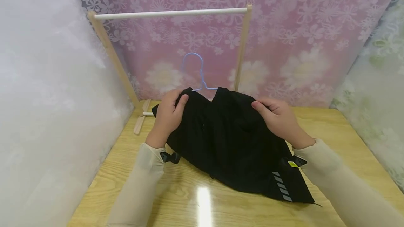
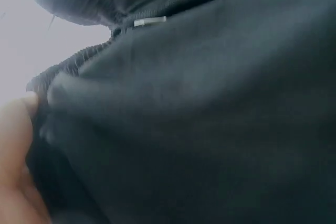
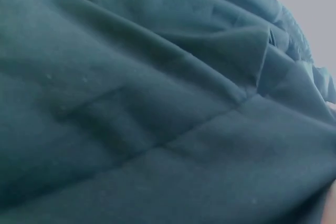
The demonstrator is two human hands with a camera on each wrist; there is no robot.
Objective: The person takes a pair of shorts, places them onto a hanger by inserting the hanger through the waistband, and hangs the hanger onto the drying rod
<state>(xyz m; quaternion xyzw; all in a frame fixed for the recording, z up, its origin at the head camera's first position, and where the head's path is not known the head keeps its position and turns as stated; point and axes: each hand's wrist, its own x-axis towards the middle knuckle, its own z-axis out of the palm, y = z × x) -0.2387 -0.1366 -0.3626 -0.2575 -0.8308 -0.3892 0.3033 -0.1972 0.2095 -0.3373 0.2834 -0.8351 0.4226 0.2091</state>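
Observation:
Black shorts (image 1: 227,139) hang between the two hands, with grey slanted stripes near the lower right corner. My left hand (image 1: 168,115) pinches their upper left edge, thumb in front. At the upper right edge, my right hand (image 1: 280,117) grips the cloth between thumb and fingers. A light blue wire hanger (image 1: 202,74) pokes its hook up behind the dip in the waistband; its lower part is hidden by the cloth. In the left wrist view the gathered waistband (image 2: 79,61) and a small white label (image 2: 150,21) show. Folds and a seam of the shorts (image 3: 157,145) fill the right wrist view.
Behind the shorts stands a wooden rack with a white top bar (image 1: 170,13). Its left foot (image 1: 142,116) rests on the wood-grain table (image 1: 126,185). A pink flowered backdrop (image 1: 300,45) closes off the back, with pale sheets at both sides.

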